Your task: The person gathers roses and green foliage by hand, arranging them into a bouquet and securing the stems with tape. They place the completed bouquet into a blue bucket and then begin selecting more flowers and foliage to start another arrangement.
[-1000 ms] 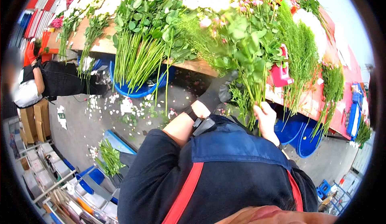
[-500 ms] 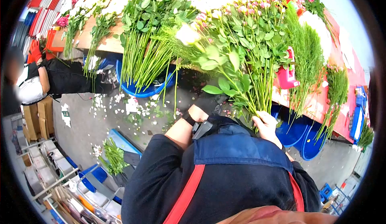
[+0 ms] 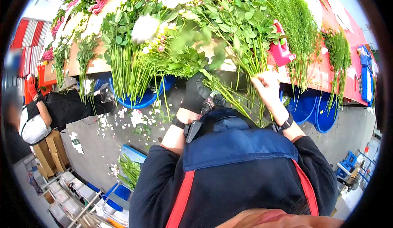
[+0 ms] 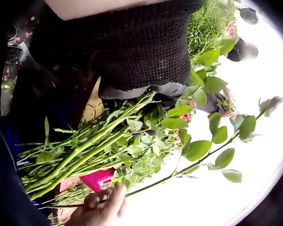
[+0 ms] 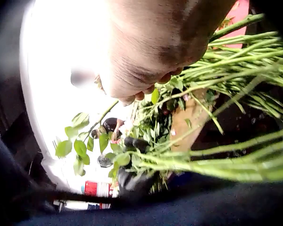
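My left hand (image 3: 196, 93), in a black glove, grips a bunch of green stems (image 3: 229, 95). The bunch slants, its leafy tops and flowers to the left and its cut ends toward my apron; a large blurred white bloom (image 3: 145, 29) shows over there. My bare right hand (image 3: 268, 86) pinches one rose stem (image 4: 198, 162) between thumb and fingers. Leaves line that stem and a blurred bud (image 4: 272, 104) tops it in the left wrist view. From the right wrist, the gloved hand appears low, fingers curled round the stems.
Piles of roses (image 3: 245, 19), leafy stems (image 3: 131, 68) and feathery greens (image 3: 294, 35) lie along the table, stems overhanging its edge. A pink plastic object (image 3: 281, 49) stands among them. Blue tubs (image 3: 317, 113) sit below. Petals litter the floor; another person (image 3: 35, 121) is at left.
My left hand has moved left with the bunch, which now tilts left. The right hand has risen from low by the apron to the table edge, with the single stem in its fingers.
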`<state>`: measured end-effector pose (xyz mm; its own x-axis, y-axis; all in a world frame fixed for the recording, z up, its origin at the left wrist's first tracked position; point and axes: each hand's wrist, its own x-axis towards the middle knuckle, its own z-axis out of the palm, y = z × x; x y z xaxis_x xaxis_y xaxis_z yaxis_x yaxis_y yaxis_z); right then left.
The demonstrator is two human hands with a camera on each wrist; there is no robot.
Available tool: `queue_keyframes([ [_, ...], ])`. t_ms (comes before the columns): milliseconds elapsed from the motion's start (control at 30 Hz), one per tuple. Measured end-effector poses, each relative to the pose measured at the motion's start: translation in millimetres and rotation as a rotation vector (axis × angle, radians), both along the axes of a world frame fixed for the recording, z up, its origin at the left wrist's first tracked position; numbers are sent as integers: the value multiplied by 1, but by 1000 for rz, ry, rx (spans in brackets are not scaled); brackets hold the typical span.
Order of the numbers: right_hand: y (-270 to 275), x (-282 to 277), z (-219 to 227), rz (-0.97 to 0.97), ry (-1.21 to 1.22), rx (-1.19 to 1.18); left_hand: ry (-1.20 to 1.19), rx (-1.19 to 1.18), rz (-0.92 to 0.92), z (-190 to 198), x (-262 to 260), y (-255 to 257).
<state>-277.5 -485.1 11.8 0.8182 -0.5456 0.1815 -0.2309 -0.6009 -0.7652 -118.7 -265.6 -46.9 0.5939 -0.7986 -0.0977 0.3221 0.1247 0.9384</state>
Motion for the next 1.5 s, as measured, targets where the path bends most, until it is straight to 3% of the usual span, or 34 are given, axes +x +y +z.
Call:
queue_keyframes([
  [67,-17,15,-22,-122,123,-234,986,-248,192,14,5,-21],
  [133,-30,27,-45,-177,107,-276,1050,-435,123,-1,2,-27],
  [233,-43,31,-75,-216,143,-211,1020,-383,113,4,-4,-37],
  [300,-45,34,-70,-183,163,-177,1005,-351,115,19,-10,-42],
  [333,-45,31,-66,-173,101,-150,1075,-313,138,5,-13,-44],
  [400,-40,26,-44,-143,-24,-90,1077,-309,-42,3,-13,-41],
  [467,-33,18,-13,-114,-55,37,737,-252,-43,12,-22,-38],
  [500,-27,14,10,-74,-3,14,414,-146,5,-15,-22,-41],
  [533,-19,10,25,-52,-33,-120,647,-205,54,-5,-22,-41],
  [567,-14,4,30,-8,11,-93,877,-265,125,5,-22,-42],
  [600,-9,-3,33,33,56,-67,852,-332,71,45,-22,-46],
  [633,3,-5,35,101,-25,-55,398,-137,24,37,-22,-39],
  [700,19,-10,28,264,-86,-33,316,93,-11,66,-25,-12],
  [767,38,-11,8,328,-120,77,830,-146,-116,79,-31,21],
  [800,45,-10,4,337,-130,99,680,55,-65,46,-41,41],
  [833,56,-8,5,382,-115,81,683,-16,-66,-9,-44,62],
  [933,68,-4,31,387,-43,201,506,-56,-127,-49,-46,68],
  [967,73,-7,27,355,-46,297,744,-183,-50,-58,-39,66],
  [1067,93,-10,21,366,-112,348,308,-48,4,52,-9,88],
  [1100,109,-4,26,320,-89,317,219,-18,23,70,-5,99],
  [1133,124,-1,24,307,-84,295,428,-162,41,71,-1,110],
  [1200,158,5,18,265,-65,249,127,-113,92,64,9,138],
  [1267,196,16,20,193,-23,265,667,-241,44,63,18,167],
  [1400,261,39,24,252,32,82,-494,104,-19,84,46,241],
  [1467,293,56,31,371,87,64,275,-45,57,104,56,254],
  [1500,303,66,33,456,147,102,500,-130,65,99,64,264],
])
